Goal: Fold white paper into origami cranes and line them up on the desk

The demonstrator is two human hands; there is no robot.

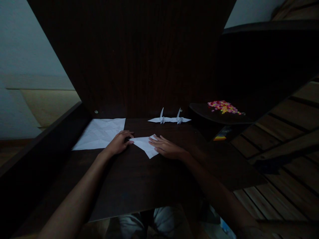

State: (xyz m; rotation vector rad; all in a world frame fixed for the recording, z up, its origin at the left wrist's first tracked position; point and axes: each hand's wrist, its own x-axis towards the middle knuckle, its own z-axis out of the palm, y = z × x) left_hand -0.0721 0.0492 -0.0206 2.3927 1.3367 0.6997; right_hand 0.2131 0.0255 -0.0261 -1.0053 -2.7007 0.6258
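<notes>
A partly folded sheet of white paper (146, 144) lies on the dark wooden desk, its narrow point to the left and a broad corner toward me. My left hand (120, 142) has curled fingers and thumb closed on that narrow left point. Fingers stretched out and slightly spread, my right hand (168, 148) rests flat over the paper's right part and hides some of it. Behind the paper, two white origami cranes (170, 119) stand side by side against the back panel. A larger creased white sheet (99, 132) lies left of my left hand, nearly touching it.
On a rounded shelf (199, 109) at right sits a pile of small pink, red and yellow pieces (225, 107). Beneath it is a yellow-edged item (219, 138). A raised side board (50, 132) bounds the desk at left. Wooden slats (286, 186) show at right. The light is dim.
</notes>
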